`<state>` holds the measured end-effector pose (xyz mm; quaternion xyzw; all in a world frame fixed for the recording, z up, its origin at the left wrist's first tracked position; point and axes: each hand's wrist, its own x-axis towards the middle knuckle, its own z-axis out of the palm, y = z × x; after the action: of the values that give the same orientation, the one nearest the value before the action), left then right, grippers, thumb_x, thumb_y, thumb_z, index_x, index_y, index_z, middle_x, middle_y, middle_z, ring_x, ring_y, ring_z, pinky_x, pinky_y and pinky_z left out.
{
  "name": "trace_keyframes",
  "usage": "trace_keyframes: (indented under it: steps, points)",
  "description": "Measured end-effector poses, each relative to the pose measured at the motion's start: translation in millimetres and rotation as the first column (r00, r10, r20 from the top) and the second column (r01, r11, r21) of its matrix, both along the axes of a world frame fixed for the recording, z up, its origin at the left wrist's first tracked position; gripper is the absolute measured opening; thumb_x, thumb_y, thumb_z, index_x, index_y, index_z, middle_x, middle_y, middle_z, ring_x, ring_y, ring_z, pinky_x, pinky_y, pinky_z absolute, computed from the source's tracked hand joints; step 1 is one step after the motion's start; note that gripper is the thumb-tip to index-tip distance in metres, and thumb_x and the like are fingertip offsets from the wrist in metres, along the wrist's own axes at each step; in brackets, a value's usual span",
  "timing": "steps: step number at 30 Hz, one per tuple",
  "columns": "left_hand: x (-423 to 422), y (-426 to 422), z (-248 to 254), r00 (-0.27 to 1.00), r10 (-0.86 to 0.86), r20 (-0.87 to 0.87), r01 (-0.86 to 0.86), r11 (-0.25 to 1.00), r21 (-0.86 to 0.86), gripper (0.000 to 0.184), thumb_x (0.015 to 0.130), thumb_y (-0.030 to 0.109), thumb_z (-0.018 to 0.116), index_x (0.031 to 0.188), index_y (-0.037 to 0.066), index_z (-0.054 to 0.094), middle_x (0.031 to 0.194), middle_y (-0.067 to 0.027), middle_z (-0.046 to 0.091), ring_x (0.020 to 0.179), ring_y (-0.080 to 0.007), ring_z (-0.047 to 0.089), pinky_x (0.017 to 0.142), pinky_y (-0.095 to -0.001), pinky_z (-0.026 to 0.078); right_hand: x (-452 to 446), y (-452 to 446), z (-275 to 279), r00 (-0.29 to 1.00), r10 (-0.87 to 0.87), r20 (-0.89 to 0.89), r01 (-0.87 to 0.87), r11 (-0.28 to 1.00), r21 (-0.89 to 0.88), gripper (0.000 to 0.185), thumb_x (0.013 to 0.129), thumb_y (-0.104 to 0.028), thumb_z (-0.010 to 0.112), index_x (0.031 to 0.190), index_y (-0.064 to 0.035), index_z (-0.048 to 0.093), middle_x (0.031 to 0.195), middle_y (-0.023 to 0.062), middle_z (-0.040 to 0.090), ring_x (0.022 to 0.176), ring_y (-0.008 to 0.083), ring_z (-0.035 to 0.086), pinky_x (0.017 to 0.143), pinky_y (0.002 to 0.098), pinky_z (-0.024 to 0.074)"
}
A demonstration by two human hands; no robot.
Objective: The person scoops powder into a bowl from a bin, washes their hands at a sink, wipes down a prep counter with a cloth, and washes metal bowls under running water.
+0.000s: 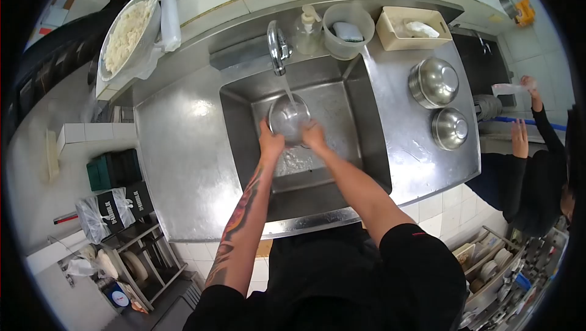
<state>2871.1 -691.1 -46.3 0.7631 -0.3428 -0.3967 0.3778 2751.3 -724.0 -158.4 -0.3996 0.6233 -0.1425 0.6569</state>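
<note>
Over the steel sink (372, 141), a round metal bowl (289, 118) is held under water running from the faucet (278, 50). My left hand (270, 141) grips the bowl's lower left rim, its fingers wrapped round the edge. At the lower right side of the same bowl is my right hand (314, 135), closed on the rim and slightly blurred. Water splashes on the sink floor below the bowl. On the counter right of the sink, two metal bowls, a larger one (434, 83) and a smaller one (450, 129), lie upside down.
Behind the sink stand a soap pump bottle (307, 32), a clear tub (348, 32) with a sponge and a beige bin (414, 28). A large bowl of rice-like food (129, 35) sits at the upper left. Another person (531, 166) works at the right; one more is far back left.
</note>
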Motion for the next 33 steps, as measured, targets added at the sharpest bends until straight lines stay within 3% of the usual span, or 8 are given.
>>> trace_keyframes:
  steps: [2,5,11,13,17,21,30,33]
  points:
    - [-1.4,-2.3,21.5,0.998,-0.055,-0.024,0.059,0.985,0.160,0.077,0.070,-0.002,0.053,0.144,0.003,0.031,0.126,-0.0331,0.053,0.113,-0.0495,0.056,0.099,-0.0467,0.045,-13.5,-28.6,-17.8,0.946,-0.232,-0.228,0.015,0.730,-0.683,0.031,0.094,-0.028,0.058,0.099,0.0024,0.061,0.063,0.0127,0.059,0.047,0.0185,0.055,0.037,0.0337,0.0363]
    - [-6.0,-5.1,-12.1,0.868,0.091,0.489,0.074,0.949,-0.307,0.073,0.073,-0.001,0.052,0.143,0.002,0.032,0.124,-0.0327,0.055,0.110,-0.0475,0.059,0.091,-0.0464,0.050,28.5,10.4,11.8,0.980,-0.138,0.140,0.115,0.980,0.162,0.036,0.095,-0.032,0.058,0.092,0.0032,0.061,0.064,0.0146,0.061,0.052,0.0212,0.058,0.042,0.0378,0.0402]
    - [1.0,0.4,2.5,0.999,0.000,0.043,-0.001,1.000,0.021,0.073,0.072,0.000,0.053,0.142,-0.002,0.031,0.123,-0.0325,0.056,0.113,-0.0479,0.057,0.097,-0.0447,0.046,13.7,-9.6,6.9,0.928,-0.343,-0.147,0.244,0.856,-0.455,0.040,0.090,-0.030,0.064,0.103,0.0080,0.063,0.075,0.0204,0.068,0.066,0.0318,0.066,0.060,0.0431,0.0502]
    - [-1.1,-1.7,1.7,0.927,-0.035,0.374,0.096,0.985,-0.144,0.073,0.073,0.003,0.053,0.142,-0.002,0.030,0.123,-0.0335,0.056,0.113,-0.0473,0.058,0.096,-0.0443,0.047,20.0,9.1,10.6,0.975,-0.122,0.188,0.045,0.928,0.369,0.039,0.087,-0.032,0.068,0.087,0.0062,0.063,0.069,0.0155,0.065,0.060,0.0262,0.063,0.054,0.0410,0.0479]
    - [1.8,5.0,9.7,0.995,-0.102,-0.010,0.102,0.985,0.140,0.075,0.072,0.003,0.054,0.143,-0.001,0.029,0.128,-0.0352,0.051,0.121,-0.0475,0.052,0.103,-0.0439,0.041,11.6,-11.9,-15.2,0.859,-0.513,0.015,0.443,0.726,-0.525,0.036,0.083,-0.031,0.072,0.079,0.0033,0.062,0.059,0.0105,0.058,0.047,0.0194,0.056,0.042,0.0352,0.0409]
    - [-3.1,8.3,-3.3,0.994,0.020,0.110,-0.008,0.994,-0.107,0.074,0.073,0.002,0.053,0.142,-0.005,0.028,0.132,-0.0361,0.047,0.125,-0.0481,0.047,0.107,-0.0437,0.036,1.3,-0.5,16.1,0.996,0.029,-0.083,-0.022,0.996,0.090,0.045,0.086,-0.038,0.067,0.087,0.0067,0.065,0.079,0.0221,0.069,0.075,0.0314,0.069,0.067,0.0421,0.0520]
    - [0.9,4.6,-6.0,0.993,-0.047,0.112,0.047,0.999,0.003,0.073,0.074,0.002,0.052,0.143,-0.001,0.029,0.114,-0.0329,0.060,0.104,-0.0475,0.061,0.092,-0.0445,0.049,-26.4,-19.2,-11.8,0.965,-0.126,-0.230,-0.037,0.804,-0.594,0.032,0.095,-0.024,0.052,0.099,0.0070,0.059,0.069,0.0194,0.063,0.051,0.0284,0.061,0.042,0.0400,0.0438]
    - [-10.5,5.2,6.4,0.996,0.065,-0.069,-0.067,0.997,-0.027,0.074,0.073,0.002,0.051,0.143,-0.001,0.029,0.120,-0.0336,0.058,0.110,-0.0479,0.058,0.095,-0.0435,0.047,9.7,3.2,-5.7,0.948,-0.319,0.019,0.319,0.944,-0.081,0.031,0.095,-0.025,0.053,0.092,0.0053,0.060,0.068,0.0199,0.064,0.050,0.0289,0.061,0.045,0.0400,0.0452]
